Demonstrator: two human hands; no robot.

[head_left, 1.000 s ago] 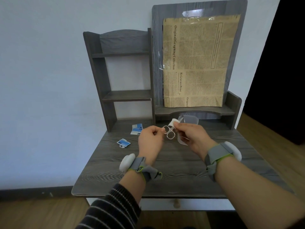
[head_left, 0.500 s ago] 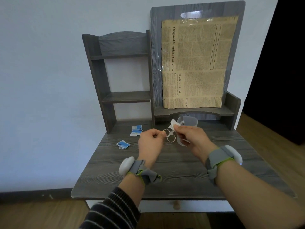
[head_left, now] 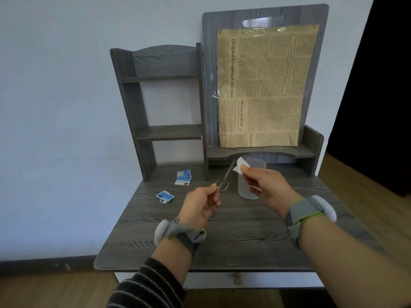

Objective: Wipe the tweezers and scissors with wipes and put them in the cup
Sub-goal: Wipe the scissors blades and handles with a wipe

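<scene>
I'm seeing the left hand (head_left: 201, 207) pinching one finger ring of the scissors (head_left: 224, 180) between thumb and forefinger, the other fingers curling loosely beneath. From that pinch the scissors are slanting up and away to the right, blades closed, hanging in the air above the desk (head_left: 222, 241) and touching nothing else that I can make out. The right hand (head_left: 264, 185) is gripping a small white wipe (head_left: 241, 166) between thumb and fingertips, and the wipe is sitting just to the right of the blade tips; I can't tell whether it is actually touching the metal. Directly below and behind that right-hand grip the translucent cup (head_left: 244, 190) is standing upright on the desk, partly hidden by the knuckles, and its contents are too hazy for me to read. Beyond the left hand's pinch, further back and to the left, two blue and white packets (head_left: 184, 177) are lying together, and a third torn packet (head_left: 165, 196) is lying just left of that hand. Both wrists are wearing grey bands with white pods, and a yellowed newspaper sheet (head_left: 262, 85) is hanging on the back panel well above the right hand
</scene>
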